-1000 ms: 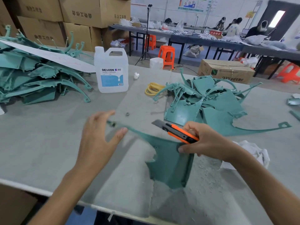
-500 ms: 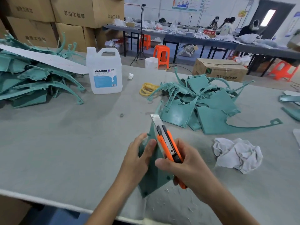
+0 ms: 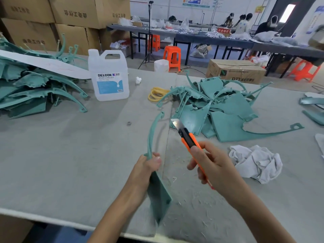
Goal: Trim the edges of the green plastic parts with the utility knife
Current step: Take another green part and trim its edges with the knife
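My left hand [image 3: 146, 168] grips a green plastic part [image 3: 158, 195] where its flat panel meets its long curved arm. The part stands on edge above the grey table [image 3: 70, 155], arm arching up and away. My right hand [image 3: 213, 167] holds the orange utility knife [image 3: 188, 140] with its blade out, pointing up and away. The blade is to the right of the curved arm and does not touch it. A pile of green parts [image 3: 226, 109] lies beyond the knife. Another heap of green parts [image 3: 31, 88] sits at the far left.
A white DEXCON jug [image 3: 109, 79] stands behind the work spot, with yellow rubber bands [image 3: 156, 94] beside it. A crumpled white rag [image 3: 256, 162] lies right of my right hand. Plastic shavings litter the table near its front edge. Cardboard boxes [image 3: 70, 16] stack at the back left.
The part went from lying flat to standing on edge in my left hand. My right hand pulled the knife off the part, to the right of the curved arm.
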